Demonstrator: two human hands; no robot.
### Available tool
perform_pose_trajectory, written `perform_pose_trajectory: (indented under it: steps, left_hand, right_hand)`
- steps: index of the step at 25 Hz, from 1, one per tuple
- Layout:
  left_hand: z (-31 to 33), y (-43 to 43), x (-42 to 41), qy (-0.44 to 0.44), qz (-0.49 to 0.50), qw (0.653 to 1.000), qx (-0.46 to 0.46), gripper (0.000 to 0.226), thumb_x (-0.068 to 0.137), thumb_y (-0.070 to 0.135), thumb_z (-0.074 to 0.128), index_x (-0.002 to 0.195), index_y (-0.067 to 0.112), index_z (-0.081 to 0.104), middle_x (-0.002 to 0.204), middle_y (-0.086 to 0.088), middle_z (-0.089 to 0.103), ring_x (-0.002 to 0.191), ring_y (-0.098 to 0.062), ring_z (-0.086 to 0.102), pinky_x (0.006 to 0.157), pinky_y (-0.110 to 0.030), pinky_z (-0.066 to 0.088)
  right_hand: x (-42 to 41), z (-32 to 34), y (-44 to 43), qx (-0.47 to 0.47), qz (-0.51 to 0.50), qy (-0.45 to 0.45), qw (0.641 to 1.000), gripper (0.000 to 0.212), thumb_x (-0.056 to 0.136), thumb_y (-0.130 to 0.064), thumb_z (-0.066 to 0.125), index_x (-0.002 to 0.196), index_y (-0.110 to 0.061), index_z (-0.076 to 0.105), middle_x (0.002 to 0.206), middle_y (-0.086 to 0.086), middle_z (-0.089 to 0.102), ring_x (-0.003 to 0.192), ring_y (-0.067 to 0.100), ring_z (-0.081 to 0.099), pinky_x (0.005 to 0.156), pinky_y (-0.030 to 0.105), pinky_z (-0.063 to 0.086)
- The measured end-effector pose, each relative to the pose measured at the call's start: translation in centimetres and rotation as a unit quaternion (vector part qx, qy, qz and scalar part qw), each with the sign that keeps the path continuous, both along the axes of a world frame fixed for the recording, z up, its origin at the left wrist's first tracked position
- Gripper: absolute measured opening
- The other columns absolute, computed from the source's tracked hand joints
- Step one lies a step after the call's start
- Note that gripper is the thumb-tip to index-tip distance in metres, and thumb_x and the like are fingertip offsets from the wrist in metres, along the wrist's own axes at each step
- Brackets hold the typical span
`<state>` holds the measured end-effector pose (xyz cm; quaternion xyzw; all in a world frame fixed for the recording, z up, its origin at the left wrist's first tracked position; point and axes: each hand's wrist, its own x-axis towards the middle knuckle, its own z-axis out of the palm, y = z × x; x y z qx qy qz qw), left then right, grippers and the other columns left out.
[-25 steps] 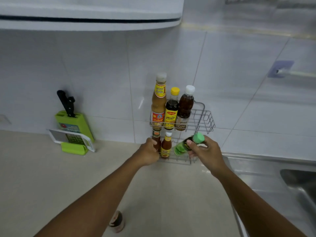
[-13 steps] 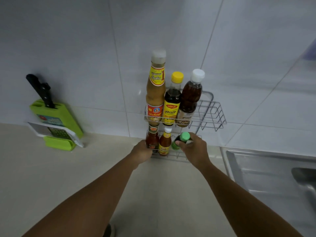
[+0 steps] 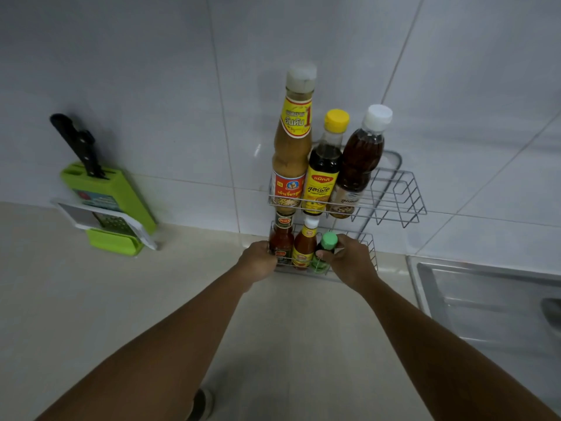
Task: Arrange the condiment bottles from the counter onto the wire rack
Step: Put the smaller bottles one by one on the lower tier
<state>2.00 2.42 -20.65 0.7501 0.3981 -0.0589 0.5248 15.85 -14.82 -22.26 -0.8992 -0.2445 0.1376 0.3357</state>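
Observation:
A two-tier wire rack (image 3: 397,192) stands against the tiled wall. Its upper tier holds a tall tan sauce bottle (image 3: 291,147), a dark yellow-capped bottle (image 3: 324,165) and a brown white-capped bottle (image 3: 359,161). Two small red sauce bottles (image 3: 280,238) (image 3: 304,246) stand in the lower tier. Beside them stands a small green-capped bottle (image 3: 325,252), upright, with my right hand (image 3: 352,261) closed around it. My left hand (image 3: 259,262) grips the rack's lower left corner. One small dark bottle (image 3: 202,404) remains on the counter below my left forearm, partly hidden.
A green knife block with a black-handled knife (image 3: 106,192) and a grater leaning on it stands at the left by the wall. A steel sink (image 3: 485,299) lies at the right. The beige counter (image 3: 91,299) stretches in front.
My right hand brought the green-capped bottle from a tilt outside the rack to upright in the lower tier. The view moved closer and lower.

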Motion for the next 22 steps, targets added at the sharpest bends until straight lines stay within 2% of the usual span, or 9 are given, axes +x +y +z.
perform_pose_trajectory:
  steps: [4, 6, 9, 11, 13, 15, 17, 19, 22]
  left_hand:
    - [0.1, -0.1, -0.1, 0.0, -0.003, 1.0, -0.004, 0.03, 0.086, 0.017, 0.056, 0.113, 0.015, 0.07, 0.114, -0.011, 0.071, 0.106, -0.031, 0.065, 0.095, -0.04, 0.052]
    - [0.2, -0.1, -0.2, 0.0, -0.005, 1.0, -0.005, 0.029, 0.088, 0.014, 0.056, 0.114, 0.013, 0.069, 0.115, -0.011, 0.071, 0.107, -0.032, 0.064, 0.096, -0.04, 0.051]
    - [0.3, 0.1, -0.3, 0.0, -0.005, 1.0, -0.003, 0.029, 0.087, 0.014, 0.057, 0.113, 0.009, 0.069, 0.118, -0.01, 0.07, 0.107, -0.03, 0.064, 0.098, -0.042, 0.051]
    - [0.9, 0.2, -0.7, -0.004, -0.009, 1.0, -0.007, 0.039, 0.09, 0.014, 0.059, 0.128, 0.005, 0.061, 0.124, -0.007, 0.064, 0.114, -0.03, 0.06, 0.098, -0.037, 0.047]
    - [1.9, 0.3, -1.5, -0.005, -0.013, 1.0, -0.008, 0.055, 0.093, 0.014, 0.058, 0.146, 0.004, 0.045, 0.142, -0.012, 0.055, 0.13, -0.03, 0.052, 0.099, -0.029, 0.04]
    - [3.0, 0.8, -2.7, -0.007, -0.028, 1.0, -0.008, 0.059, 0.095, 0.012, 0.056, 0.151, 0.008, 0.039, 0.15, -0.011, 0.049, 0.134, -0.029, 0.05, 0.103, -0.028, 0.04]
    - [4.2, 1.5, -4.4, -0.012, -0.045, 0.999, -0.009, 0.055, 0.095, 0.009, 0.055, 0.148, 0.011, 0.045, 0.144, -0.012, 0.055, 0.126, -0.03, 0.056, 0.107, -0.037, 0.047]
    - [5.5, 2.0, -6.0, -0.024, -0.071, 0.997, -0.02, 0.047, 0.094, 0.004, 0.052, 0.141, 0.012, 0.052, 0.133, -0.012, 0.062, 0.112, -0.028, 0.062, 0.101, -0.041, 0.05]
    - [7.0, 3.0, -10.2, -0.024, -0.105, 0.994, -0.022, 0.047, 0.095, -0.004, 0.043, 0.136, 0.015, 0.055, 0.124, -0.01, 0.064, 0.102, -0.027, 0.063, 0.086, -0.034, 0.05]
  right_hand:
    - [0.0, -0.2, -0.4, -0.001, -0.004, 0.023, 1.0, 0.051, 0.081, -0.036, 0.083, 0.123, -0.013, 0.066, 0.104, -0.006, 0.063, 0.087, 0.015, 0.06, 0.061, 0.008, 0.032]
    - [-0.1, -0.4, -0.7, -0.012, 0.007, 0.03, 0.999, 0.057, 0.077, -0.038, 0.086, 0.125, -0.015, 0.065, 0.111, -0.003, 0.068, 0.093, 0.015, 0.063, 0.062, 0.01, 0.034]
    - [-0.6, -0.3, -1.2, -0.009, 0.009, 0.032, 0.999, 0.066, 0.076, -0.03, 0.088, 0.134, -0.013, 0.06, 0.123, 0.005, 0.07, 0.099, 0.016, 0.06, 0.067, 0.015, 0.039]
    - [-1.3, 0.2, -1.5, -0.005, -0.005, 0.034, 0.999, 0.074, 0.077, -0.024, 0.087, 0.142, -0.011, 0.053, 0.13, 0.009, 0.067, 0.109, 0.02, 0.061, 0.076, 0.021, 0.041]
    - [-2.4, 0.9, -1.8, 0.009, -0.021, 0.037, 0.999, 0.076, 0.079, -0.017, 0.084, 0.146, -0.009, 0.049, 0.136, 0.011, 0.063, 0.121, 0.025, 0.059, 0.085, 0.024, 0.041]
    - [-4.0, 1.7, -2.1, 0.03, -0.036, 0.015, 0.999, 0.069, 0.081, -0.012, 0.081, 0.143, -0.006, 0.05, 0.136, 0.013, 0.061, 0.125, 0.028, 0.055, 0.092, 0.025, 0.039]
    - [-6.5, 2.5, -2.2, 0.057, -0.054, -0.031, 0.996, 0.06, 0.084, -0.008, 0.076, 0.139, -0.005, 0.053, 0.133, 0.015, 0.059, 0.126, 0.03, 0.053, 0.098, 0.029, 0.039]
    - [-8.6, 2.7, -2.1, 0.089, -0.07, -0.082, 0.99, 0.05, 0.084, -0.003, 0.07, 0.133, -0.006, 0.059, 0.126, 0.016, 0.06, 0.119, 0.03, 0.055, 0.102, 0.034, 0.045]
    - [-12.9, 3.5, -1.6, 0.136, -0.016, -0.132, 0.982, 0.033, 0.084, 0.004, 0.064, 0.114, -0.007, 0.071, 0.109, 0.012, 0.069, 0.098, 0.023, 0.066, 0.091, 0.037, 0.056]
